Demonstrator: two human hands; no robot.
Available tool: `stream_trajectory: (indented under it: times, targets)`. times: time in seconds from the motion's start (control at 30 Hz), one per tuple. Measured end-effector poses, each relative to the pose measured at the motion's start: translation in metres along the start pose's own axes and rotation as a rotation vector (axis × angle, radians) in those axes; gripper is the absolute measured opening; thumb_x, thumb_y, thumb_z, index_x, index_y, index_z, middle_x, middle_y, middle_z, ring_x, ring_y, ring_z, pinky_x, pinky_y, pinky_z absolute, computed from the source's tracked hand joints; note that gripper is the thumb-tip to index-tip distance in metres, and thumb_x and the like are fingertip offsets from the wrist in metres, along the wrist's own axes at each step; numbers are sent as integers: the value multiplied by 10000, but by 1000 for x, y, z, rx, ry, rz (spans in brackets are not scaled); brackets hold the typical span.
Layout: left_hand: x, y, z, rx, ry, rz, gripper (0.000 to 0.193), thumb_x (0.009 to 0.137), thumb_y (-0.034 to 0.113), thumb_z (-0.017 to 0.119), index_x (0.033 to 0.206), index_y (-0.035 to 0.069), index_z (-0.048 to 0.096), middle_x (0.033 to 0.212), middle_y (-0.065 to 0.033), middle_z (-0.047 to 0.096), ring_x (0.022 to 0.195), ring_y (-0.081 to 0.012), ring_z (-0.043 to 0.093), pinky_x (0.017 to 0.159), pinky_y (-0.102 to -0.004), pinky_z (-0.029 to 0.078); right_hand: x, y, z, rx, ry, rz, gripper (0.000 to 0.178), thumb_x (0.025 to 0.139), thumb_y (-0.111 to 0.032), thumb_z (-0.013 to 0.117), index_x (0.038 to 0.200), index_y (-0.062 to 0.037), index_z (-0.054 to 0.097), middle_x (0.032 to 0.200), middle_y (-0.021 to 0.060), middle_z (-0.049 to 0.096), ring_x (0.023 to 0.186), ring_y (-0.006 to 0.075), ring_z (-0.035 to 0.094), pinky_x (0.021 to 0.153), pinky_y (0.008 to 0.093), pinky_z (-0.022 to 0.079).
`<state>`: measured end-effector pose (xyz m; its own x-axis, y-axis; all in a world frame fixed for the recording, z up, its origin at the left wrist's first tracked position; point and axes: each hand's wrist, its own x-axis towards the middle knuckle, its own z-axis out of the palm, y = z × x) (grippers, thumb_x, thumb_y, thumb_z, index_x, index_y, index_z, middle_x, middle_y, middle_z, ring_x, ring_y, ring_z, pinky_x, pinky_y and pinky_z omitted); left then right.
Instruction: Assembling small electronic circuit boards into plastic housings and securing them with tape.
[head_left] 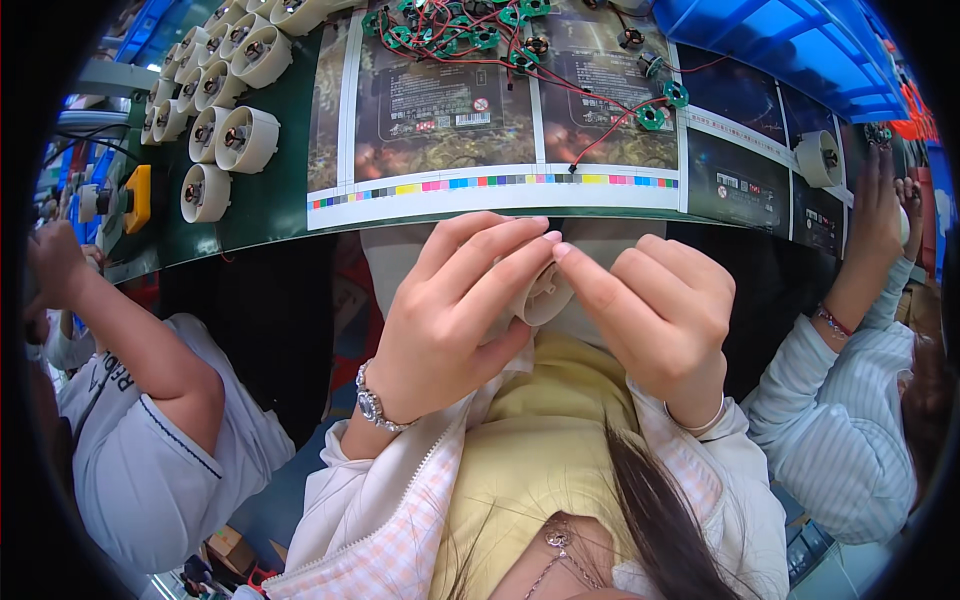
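Wired green boards (650,117) beyond hands (445,300) and cup (545,306)

A green table (285,155) spans the scene from ten o'clock through twelve to two, with a grey metal rail (110,76) beyond its end at ten and a blue crate (790,50) standing on it toward two. Bright, even light falls across its top, while the space beneath lies in deep shadow. Between seven and eight, blue-grey floor (310,450) shows, with a brown box (230,548) farther out.
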<state>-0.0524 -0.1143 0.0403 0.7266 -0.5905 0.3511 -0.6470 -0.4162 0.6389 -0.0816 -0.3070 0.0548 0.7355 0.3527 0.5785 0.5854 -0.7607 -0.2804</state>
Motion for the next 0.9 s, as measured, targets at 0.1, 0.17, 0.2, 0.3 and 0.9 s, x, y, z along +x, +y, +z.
stream_trajectory:
  times: [0.1, 0.17, 0.2, 0.3, 0.9]
  targets:
    - [0, 0, 2, -74, 2, -24, 661, 557, -31, 719, 1208, 38, 627, 1230, -77, 632, 1047, -296, 577, 899, -373, 513, -3, 5, -1, 0, 23, 9, 208, 649, -44, 675, 856, -35, 663, 701, 9, 497, 553, 124, 398, 469, 239, 312]
    - [-1, 1, 1, -92, 3, -45, 665, 556, -33, 720, 1211, 38, 625, 1229, -82, 631, 1036, -292, 584, 893, -370, 517, -2, 3, 0, 28, 10, 4, 185, 669, -32, 685, 853, -28, 671, 684, 9, 490, 541, 127, 393, 465, 244, 315]
    - [-1, 3, 1, -109, 5, -68, 669, 555, -34, 721, 1214, 37, 624, 1228, -86, 631, 1024, -287, 592, 886, -366, 520, -1, 2, 1, 56, -3, -2, 162, 689, -19, 695, 850, -21, 679, 667, 8, 484, 528, 131, 387, 460, 249, 317]
    - [-2, 5, 1, -143, 11, -114, 678, 553, -38, 722, 1219, 36, 621, 1225, -95, 631, 1001, -279, 606, 873, -360, 527, 0, 0, 2, 113, -31, -16, 118, 729, 7, 716, 845, -6, 695, 634, 7, 472, 503, 137, 377, 452, 259, 323]
    - [-5, 6, 15, -258, 121, -123, 683, 575, -51, 735, 1225, 70, 567, 1279, -87, 594, 900, -223, 629, 691, -298, 535, 0, -1, 12, 302, -130, 116, 192, 718, 24, 684, 895, -16, 621, 853, 62, 587, 678, 210, 498, 594, 291, 443]
